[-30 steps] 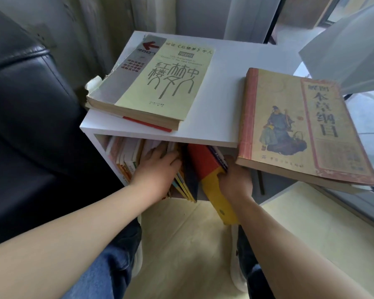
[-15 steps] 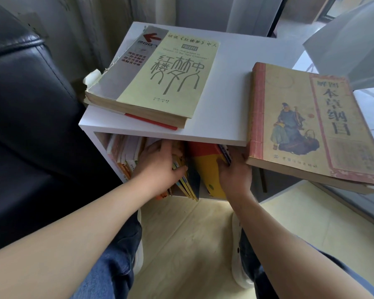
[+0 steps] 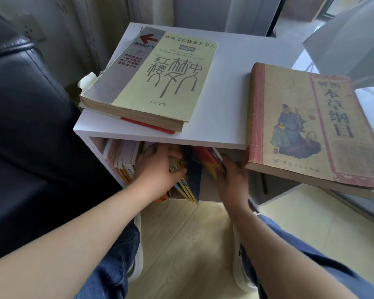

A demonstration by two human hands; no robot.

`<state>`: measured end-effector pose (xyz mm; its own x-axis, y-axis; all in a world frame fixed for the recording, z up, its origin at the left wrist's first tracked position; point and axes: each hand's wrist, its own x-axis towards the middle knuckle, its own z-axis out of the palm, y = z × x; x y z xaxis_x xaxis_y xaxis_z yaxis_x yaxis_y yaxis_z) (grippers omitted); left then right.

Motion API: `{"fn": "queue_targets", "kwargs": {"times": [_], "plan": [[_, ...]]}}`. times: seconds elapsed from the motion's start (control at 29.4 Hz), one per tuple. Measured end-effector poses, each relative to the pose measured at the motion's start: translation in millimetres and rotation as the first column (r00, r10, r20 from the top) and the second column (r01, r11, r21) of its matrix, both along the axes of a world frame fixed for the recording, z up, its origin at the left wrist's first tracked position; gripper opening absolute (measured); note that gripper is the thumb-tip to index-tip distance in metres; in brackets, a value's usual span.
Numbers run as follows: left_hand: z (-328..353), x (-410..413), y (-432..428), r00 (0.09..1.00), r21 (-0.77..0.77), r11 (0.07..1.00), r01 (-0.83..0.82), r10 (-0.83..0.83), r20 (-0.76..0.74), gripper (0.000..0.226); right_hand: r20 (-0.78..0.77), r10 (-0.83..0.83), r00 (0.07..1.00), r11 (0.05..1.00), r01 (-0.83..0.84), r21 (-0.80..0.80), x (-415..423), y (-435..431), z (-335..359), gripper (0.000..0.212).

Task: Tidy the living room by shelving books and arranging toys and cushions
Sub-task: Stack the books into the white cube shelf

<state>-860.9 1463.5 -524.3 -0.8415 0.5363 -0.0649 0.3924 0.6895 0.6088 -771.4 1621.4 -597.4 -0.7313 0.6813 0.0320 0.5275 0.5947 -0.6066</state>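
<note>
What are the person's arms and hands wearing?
Nothing shows on them. The left hand and right hand are bare, with no gloves, rings or watch in view. Both forearms are bare too, with no sleeves reaching them. Lower down are blue denim jeans and white shoes.

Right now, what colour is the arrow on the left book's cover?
Red, pointing left, on the grey strip of the left book; head view.

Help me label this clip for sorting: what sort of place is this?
Most likely a home living room. A black leather sofa stands right beside a small white bookshelf with books stacked on top, and curtains hang behind it near a big window.
</note>
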Motion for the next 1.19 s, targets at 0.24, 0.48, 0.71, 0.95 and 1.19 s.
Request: {"fn": "queue_targets", "kwargs": {"times": [0.24,0.48,0.71,0.95,1.19], "plan": [[-1,-9,2,0.991,0.05,0.999,0.019,-0.025,0.131,0.047,-0.268,0.045,0.962,0.996,-0.023,0.086,-7,-33,-20,0.03],[1,-19,20,0.997,-0.09,0.996,-0.027,0.033,0.07,0.022,-0.337,0.213,0.917,0.956,-0.125,0.265,9,-21,-21,0.027],[4,-15,22,0.98,-0.198,0.975,0.1,-0.131,-0.153,0.035,-0.278,0.247,0.928,0.944,-0.166,0.284,39,-13,-41,0.032],[1,-24,5,0.699,-0.23,0.935,0.271,-0.355,-0.621,0.032,-0.17,0.143,0.975,0.929,-0.073,0.364,27,-14,-32,0.032],[-11,-10,-9,0.602,-0.15,0.911,0.385,-0.371,-0.707,0.023,0.088,0.215,0.973,0.974,-0.207,-0.087,19,-43,-38,0.045]]}}
